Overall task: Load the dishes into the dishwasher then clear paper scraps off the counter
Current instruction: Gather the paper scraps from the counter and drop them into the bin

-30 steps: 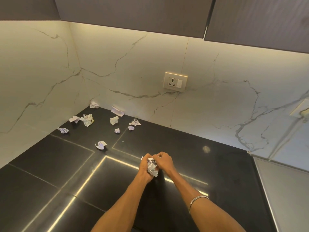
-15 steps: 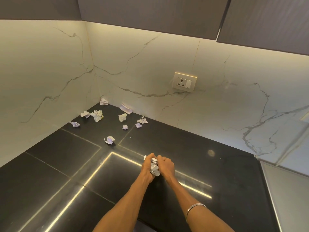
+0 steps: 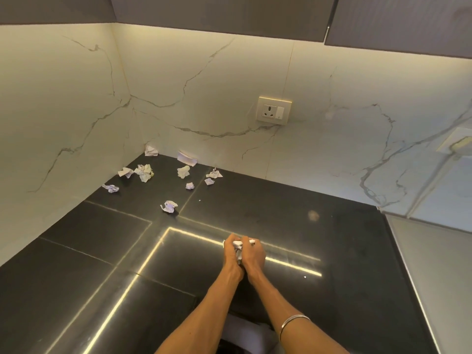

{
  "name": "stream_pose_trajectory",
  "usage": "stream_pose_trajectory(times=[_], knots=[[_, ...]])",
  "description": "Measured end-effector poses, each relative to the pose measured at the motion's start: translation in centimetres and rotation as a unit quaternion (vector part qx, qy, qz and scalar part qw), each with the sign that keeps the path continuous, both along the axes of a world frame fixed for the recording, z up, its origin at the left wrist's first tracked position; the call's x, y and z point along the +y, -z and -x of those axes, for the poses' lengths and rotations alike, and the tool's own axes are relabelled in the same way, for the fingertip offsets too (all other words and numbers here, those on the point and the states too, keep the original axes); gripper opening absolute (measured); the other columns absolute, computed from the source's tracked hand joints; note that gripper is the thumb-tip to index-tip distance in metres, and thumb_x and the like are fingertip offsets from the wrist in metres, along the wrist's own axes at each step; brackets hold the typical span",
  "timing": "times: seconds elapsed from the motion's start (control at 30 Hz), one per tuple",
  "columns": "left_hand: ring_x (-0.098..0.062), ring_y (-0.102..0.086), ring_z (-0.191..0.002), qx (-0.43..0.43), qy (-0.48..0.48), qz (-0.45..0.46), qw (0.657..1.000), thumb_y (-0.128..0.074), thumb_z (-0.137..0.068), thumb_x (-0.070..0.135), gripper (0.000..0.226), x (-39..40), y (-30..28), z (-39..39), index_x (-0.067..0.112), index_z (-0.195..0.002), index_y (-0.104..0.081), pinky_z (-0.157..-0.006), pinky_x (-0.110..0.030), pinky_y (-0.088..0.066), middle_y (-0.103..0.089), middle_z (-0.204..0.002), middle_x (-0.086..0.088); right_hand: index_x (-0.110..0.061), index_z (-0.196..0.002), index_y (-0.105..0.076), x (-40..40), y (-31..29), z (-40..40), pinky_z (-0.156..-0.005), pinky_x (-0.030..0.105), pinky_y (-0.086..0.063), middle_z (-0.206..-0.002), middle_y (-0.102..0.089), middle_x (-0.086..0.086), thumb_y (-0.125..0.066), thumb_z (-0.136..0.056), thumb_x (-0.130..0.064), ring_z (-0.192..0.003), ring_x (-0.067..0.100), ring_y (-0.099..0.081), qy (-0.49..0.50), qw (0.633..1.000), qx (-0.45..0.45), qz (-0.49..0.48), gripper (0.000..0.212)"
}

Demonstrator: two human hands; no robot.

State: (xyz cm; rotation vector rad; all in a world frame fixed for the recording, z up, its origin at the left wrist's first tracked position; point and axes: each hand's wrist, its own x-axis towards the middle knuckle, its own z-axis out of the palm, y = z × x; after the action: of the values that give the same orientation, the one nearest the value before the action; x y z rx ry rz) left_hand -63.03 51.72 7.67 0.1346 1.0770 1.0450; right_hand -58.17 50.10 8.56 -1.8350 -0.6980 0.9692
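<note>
Above counter (image 3: pixel 281 200) | both hands (image 3: pixel 244 254) pressed together | gripping paper wad (image 3: pixel 238 244)

Home kitchen: shiny black counter (image 3: pixel 76 290), marble wall behind counter, plug socket (image 3: pixel 274 110) above counter, dark cupboards (image 3: pixel 229 14) higher up.

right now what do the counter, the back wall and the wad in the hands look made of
Counter: dark polished stone or tile, probably; it mirrors the light strips and shows seams.
Back wall: white marble-look slabs, grey veins; satin.
Wad: crumpled white paper, creased.
</note>
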Motion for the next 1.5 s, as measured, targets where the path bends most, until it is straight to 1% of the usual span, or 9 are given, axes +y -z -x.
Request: stream_pose_trajectory(times=[0.3,0.57,0.7,0.87,1.03,1.13,1.2,1.3,1.5], knots=[[-0.022,-0.063,-0.059,0.058,-0.054,0.005,0.997,-0.064,-0.081,0.018,0.015,-3.9,-0.4,-0.8,0.004,-0.076,-0.066,-0.056,-0.031,-0.051,-0.067,-0.065,-0.01,-0.011,-0.092,-0.069,-3.3,0.3,0.1,-0.055,0.021,-0.047,-0.084,-0.071,0.004,-0.053,-0.095,-0.026,-0.072,0.013,-0.068,0.034,0.997,0.06,-0.031,0.023],[-0.025,-0.064,-0.063,0.057,-0.147,0.001,0.988,-0.069,-0.079,0.015,0.013,-8.4,-1.2,-1.6,0.003,-0.074,-0.068,-0.066,-0.034,-0.054,-0.068,-0.071,-0.012,-0.013,-0.084,-0.072,-6.6,0.6,-1.0,-0.055,0.023,-0.048,-0.078,-0.072,0.002,-0.058,-0.092,-0.022,-0.071,0.017,-0.069,-0.024,0.994,0.093,-0.055,0.018],[-0.026,-0.065,-0.068,0.064,-0.185,0.006,0.981,-0.074,-0.072,0.021,0.017,-12.1,-0.6,-2.4,0.005,-0.074,-0.071,-0.07,-0.036,-0.054,-0.07,-0.075,-0.014,-0.015,-0.081,-0.074,-9.6,2.3,-1.8,-0.065,0.037,-0.059,-0.073,-0.074,0.0,-0.06,-0.089,-0.026,-0.069,0.019,-0.071,-0.057,0.993,0.101,-0.039,0.02],[-0.023,-0.064,-0.065,0.067,-0.23,0.024,0.971,-0.07,-0.079,0.015,0.009,-17.9,0.2,-3.2,0.007,-0.078,-0.069,-0.067,-0.035,-0.054,-0.069,-0.078,-0.013,-0.016,-0.082,-0.075,-15.0,3.8,-2.8,-0.066,0.034,-0.057,-0.076,-0.073,-0.001,-0.059,-0.091,-0.029,-0.073,0.018,-0.071,-0.111,0.989,0.092,-0.013,0.022],[-0.024,-0.067,-0.074,0.092,-0.252,0.053,0.962,-0.073,-0.075,0.023,0.019,-22.8,2.0,-3.3,0.007,-0.084,-0.07,-0.072,-0.037,-0.055,-0.071,-0.085,-0.013,-0.016,-0.091,-0.073,-19.8,4.8,-2.6,-0.07,0.037,-0.06,-0.083,-0.074,0.001,-0.057,-0.093,-0.03,-0.073,0.017,-0.072,-0.158,0.979,0.131,0.014,0.021],[-0.024,-0.066,-0.076,0.102,-0.265,0.062,0.957,-0.073,-0.077,0.023,0.022,-24.5,2.4,-3.2,0.005,-0.089,-0.069,-0.072,-0.037,-0.055,-0.071,-0.085,-0.014,-0.019,-0.082,-0.071,-21.7,4.8,-2.4,-0.071,0.038,-0.061,-0.08,-0.074,0.001,-0.056,-0.094,-0.03,-0.072,0.016,-0.071,-0.167,0.978,0.121,0.012,0.022],[-0.025,-0.067,-0.081,0.096,-0.268,0.063,0.957,-0.076,-0.072,0.026,0.031,-25.5,2.6,-2.9,0.005,-0.093,-0.07,-0.078,-0.04,-0.057,-0.072,-0.089,-0.014,-0.022,-0.078,-0.069,-22.7,4.6,-2.0,-0.072,0.039,-0.061,-0.079,-0.073,0.0,-0.056,-0.094,-0.031,-0.073,0.017,-0.071,-0.177,0.977,0.116,0.019,0.023],[-0.026,-0.068,-0.084,0.097,-0.285,0.059,0.952,-0.078,-0.06,0.032,0.04,-26.3,3.1,-1.5,0.007,-0.091,-0.071,-0.084,-0.042,-0.057,-0.072,-0.093,-0.014,-0.017,-0.085,-0.074,-23.5,4.7,-0.9,-0.073,0.042,-0.061,-0.082,-0.074,0.001,-0.057,-0.09,-0.037,-0.073,0.017,-0.072,-0.184,0.976,0.113,0.031,0.026],[-0.021,-0.066,-0.072,0.09,-0.268,0.053,0.958,-0.072,-0.075,0.027,0.019,-28.7,3.5,1.0,0.011,-0.084,-0.068,-0.068,-0.034,-0.054,-0.07,-0.083,-0.009,-0.013,-0.096,-0.073,-25.7,4.4,0.9,-0.081,0.042,-0.059,-0.092,-0.073,0.004,-0.055,-0.093,-0.037,-0.082,0.019,-0.069,-0.204,0.975,0.084,0.035,0.031]])
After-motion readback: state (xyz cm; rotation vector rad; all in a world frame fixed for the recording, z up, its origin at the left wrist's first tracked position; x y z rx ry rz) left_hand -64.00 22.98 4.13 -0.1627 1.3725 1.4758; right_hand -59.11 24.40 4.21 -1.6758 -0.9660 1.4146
